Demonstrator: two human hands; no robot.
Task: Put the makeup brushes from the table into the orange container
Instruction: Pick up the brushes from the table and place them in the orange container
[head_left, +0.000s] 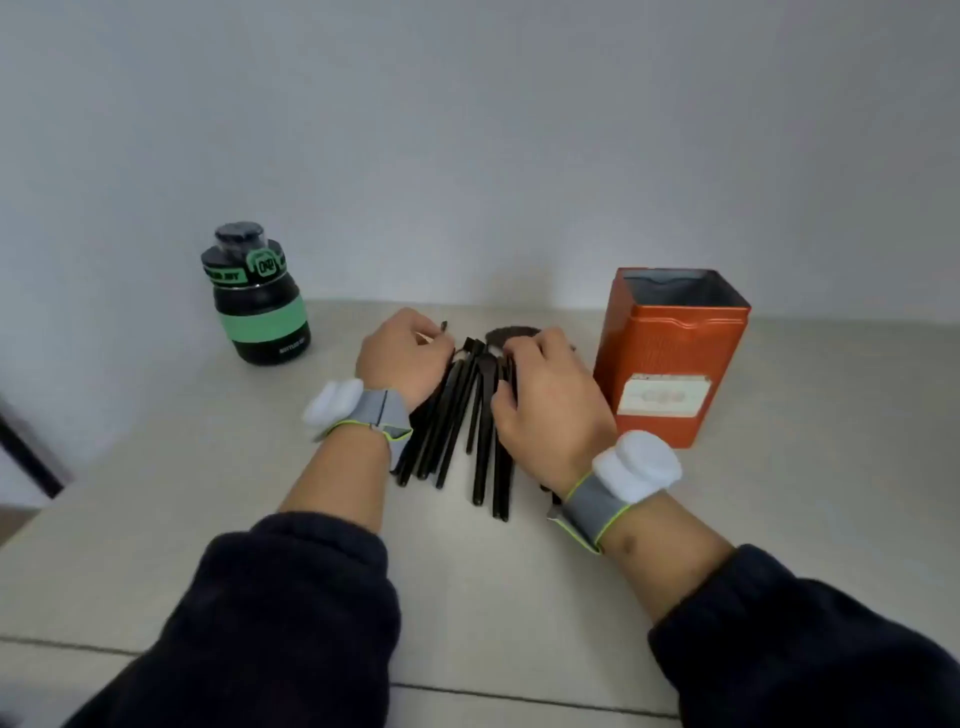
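Makeup brushes, black-handled, lie fanned in a loose bundle at frame centre on the pale table, bristle ends toward the wall. Left hand and right hand rest on either side of the bundle, fingers curled down onto the brushes; whether any brush is actually gripped cannot be told. Orange container stands upright and open just right of the right hand; black-and-green bottle sits upper left, well apart.
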